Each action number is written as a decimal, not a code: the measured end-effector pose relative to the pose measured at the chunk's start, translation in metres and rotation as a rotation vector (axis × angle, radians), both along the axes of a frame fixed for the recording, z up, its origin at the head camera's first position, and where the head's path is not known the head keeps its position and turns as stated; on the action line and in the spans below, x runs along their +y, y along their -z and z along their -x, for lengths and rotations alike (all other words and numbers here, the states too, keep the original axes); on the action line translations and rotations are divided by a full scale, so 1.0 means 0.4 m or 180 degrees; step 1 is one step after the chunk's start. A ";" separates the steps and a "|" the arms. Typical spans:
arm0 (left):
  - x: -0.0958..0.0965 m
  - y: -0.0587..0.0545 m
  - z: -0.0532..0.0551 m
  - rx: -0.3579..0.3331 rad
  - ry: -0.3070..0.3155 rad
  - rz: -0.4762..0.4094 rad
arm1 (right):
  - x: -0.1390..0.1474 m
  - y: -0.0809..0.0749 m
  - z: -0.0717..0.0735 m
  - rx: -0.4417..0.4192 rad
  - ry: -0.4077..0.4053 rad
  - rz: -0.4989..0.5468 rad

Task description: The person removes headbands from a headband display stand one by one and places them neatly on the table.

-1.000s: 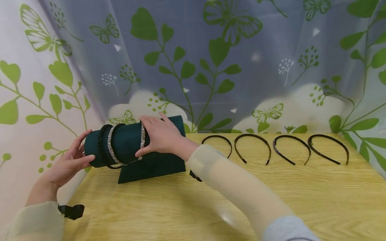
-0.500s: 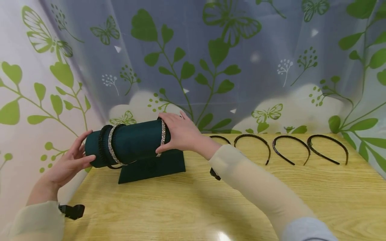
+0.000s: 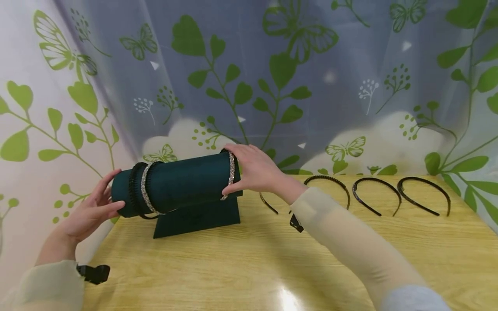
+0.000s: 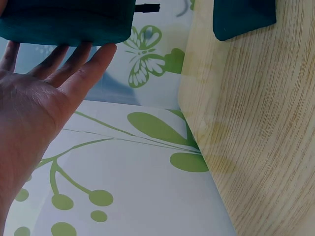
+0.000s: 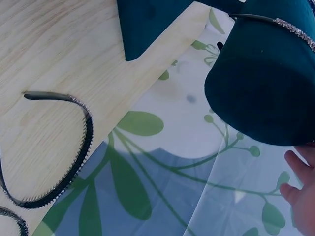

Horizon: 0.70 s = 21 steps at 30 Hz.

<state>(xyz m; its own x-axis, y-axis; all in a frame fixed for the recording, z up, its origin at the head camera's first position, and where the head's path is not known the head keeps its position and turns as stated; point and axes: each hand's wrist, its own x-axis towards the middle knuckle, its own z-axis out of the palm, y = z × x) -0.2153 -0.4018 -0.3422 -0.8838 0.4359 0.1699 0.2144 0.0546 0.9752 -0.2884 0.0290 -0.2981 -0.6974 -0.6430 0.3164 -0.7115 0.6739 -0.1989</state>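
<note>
A dark green padded roll on a stand [image 3: 190,181] carries hairbands. My left hand [image 3: 87,211] grips its left end, thumb in front and fingers behind; in the left wrist view the fingers [image 4: 78,69] touch the end face. At the roll's right end my right hand [image 3: 260,168] pinches a rhinestone headband [image 3: 231,169] between thumb and fingers, the band arched over the roll. Black toothed headband [image 3: 134,190] and another rhinestone headband [image 3: 145,188] sit side by side near the left end.
Several dark headbands lie in a row to the right, among them a toothed one [image 3: 330,178], a slim one [image 3: 377,180] and one at the far right [image 3: 428,181]. They rest on a wooden table [image 3: 218,268] backed by a leaf-print curtain [image 3: 233,56].
My right hand has moved right along the roll with the rhinestone headband, from past the middle to the right end. The left hand stays at the left end.
</note>
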 end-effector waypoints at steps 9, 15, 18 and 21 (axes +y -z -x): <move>0.003 -0.004 -0.001 0.0004 0.0032 -0.0009 | 0.039 0.007 -0.003 -0.0541 0.0167 0.0337; 0.002 -0.002 -0.002 0.0009 0.0031 -0.0005 | 0.056 0.036 -0.005 -0.0878 0.0212 0.0711; 0.001 0.000 -0.001 0.0003 0.0028 0.0007 | 0.071 0.061 -0.002 -0.0996 0.0251 0.0936; -0.001 -0.001 -0.003 -0.0005 0.0013 0.0015 | 0.091 0.097 0.002 -0.1128 0.0306 0.1120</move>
<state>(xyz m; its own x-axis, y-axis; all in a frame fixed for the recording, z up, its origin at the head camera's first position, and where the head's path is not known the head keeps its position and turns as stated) -0.2141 -0.4021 -0.3419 -0.8823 0.4403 0.1664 0.2130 0.0584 0.9753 -0.2890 0.0655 -0.3369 -0.8520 -0.4676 0.2354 -0.4972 0.5819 -0.6436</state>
